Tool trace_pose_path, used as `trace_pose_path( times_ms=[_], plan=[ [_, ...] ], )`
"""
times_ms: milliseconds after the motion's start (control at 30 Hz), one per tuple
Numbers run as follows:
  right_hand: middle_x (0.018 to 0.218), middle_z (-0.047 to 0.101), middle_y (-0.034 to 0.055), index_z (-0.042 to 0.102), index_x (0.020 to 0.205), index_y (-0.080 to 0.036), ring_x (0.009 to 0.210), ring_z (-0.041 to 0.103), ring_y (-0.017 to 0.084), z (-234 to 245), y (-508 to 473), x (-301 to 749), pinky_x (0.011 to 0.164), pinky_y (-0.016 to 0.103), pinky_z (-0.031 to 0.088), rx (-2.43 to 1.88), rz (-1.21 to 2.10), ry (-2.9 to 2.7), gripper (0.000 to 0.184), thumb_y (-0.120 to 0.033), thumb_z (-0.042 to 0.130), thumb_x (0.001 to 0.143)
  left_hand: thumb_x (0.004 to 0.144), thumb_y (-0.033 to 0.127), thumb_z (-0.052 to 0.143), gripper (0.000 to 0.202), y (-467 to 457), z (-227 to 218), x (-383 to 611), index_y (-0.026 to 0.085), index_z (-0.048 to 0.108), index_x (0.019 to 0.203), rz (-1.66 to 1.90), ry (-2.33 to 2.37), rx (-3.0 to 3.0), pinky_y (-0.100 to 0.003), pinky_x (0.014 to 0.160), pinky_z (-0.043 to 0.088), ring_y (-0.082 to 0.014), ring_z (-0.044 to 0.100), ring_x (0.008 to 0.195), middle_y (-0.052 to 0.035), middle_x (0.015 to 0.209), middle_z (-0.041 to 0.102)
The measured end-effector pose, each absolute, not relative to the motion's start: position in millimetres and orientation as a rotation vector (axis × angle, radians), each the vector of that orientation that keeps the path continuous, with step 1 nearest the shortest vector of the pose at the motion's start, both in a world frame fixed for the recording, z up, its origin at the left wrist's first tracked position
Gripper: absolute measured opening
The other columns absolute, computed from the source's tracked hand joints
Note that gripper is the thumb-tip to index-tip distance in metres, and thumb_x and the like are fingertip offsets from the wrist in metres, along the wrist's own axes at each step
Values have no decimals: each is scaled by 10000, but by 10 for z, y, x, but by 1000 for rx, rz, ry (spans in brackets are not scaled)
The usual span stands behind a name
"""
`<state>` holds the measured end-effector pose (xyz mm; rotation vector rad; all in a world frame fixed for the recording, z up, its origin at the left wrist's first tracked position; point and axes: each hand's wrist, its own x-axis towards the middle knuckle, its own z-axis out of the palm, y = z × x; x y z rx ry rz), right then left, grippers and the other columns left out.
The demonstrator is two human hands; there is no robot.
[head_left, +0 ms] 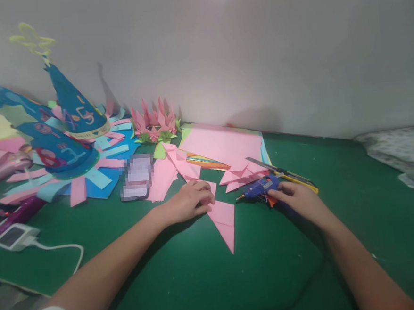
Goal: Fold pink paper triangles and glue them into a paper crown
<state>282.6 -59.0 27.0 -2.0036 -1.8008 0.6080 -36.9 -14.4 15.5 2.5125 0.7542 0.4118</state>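
My left hand [191, 201] rests on the green table with its fingers curled down onto the upper edge of a folded pink paper piece [224, 222], whose point aims toward me. My right hand [297, 198] grips the handle of a blue hot glue gun [261, 188]. The gun lies low over the table, its nozzle pointing left toward the pink piece, a short gap from it. More folded pink paper pieces [242, 176] lie just behind the gun.
A stack of coloured sheets with pink on top [223, 142], scissors [282, 171], a pink paper flower [154, 121], blue paper cone hats [72, 105], paper strips, a white charger with cable [16, 236], and patterned cloth [401, 151] at the right.
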Motion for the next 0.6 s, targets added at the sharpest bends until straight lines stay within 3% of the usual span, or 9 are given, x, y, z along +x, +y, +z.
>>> trace_pose_path(
  times_ms=[400, 600],
  plan=[
    [544, 561, 12, 564, 568, -197, 527, 525, 177, 250, -571, 3112, 485, 260, 319, -2134, 477, -1972, 523, -665, 423, 756, 891, 242, 512, 75, -158, 175, -368, 199, 571, 908, 406, 775, 2536, -339, 896, 380, -187, 469, 993, -48, 1015, 527],
    [553, 565, 15, 588, 587, -211, 515, 518, 182, 292, -605, 3172, 481, 272, 311, -2240, 379, -1900, 509, -691, 475, 710, 893, 183, 483, 60, -123, 185, -377, 173, 542, 888, 449, 796, 2514, -327, 860, 408, -185, 467, 973, -59, 988, 523]
  ],
)
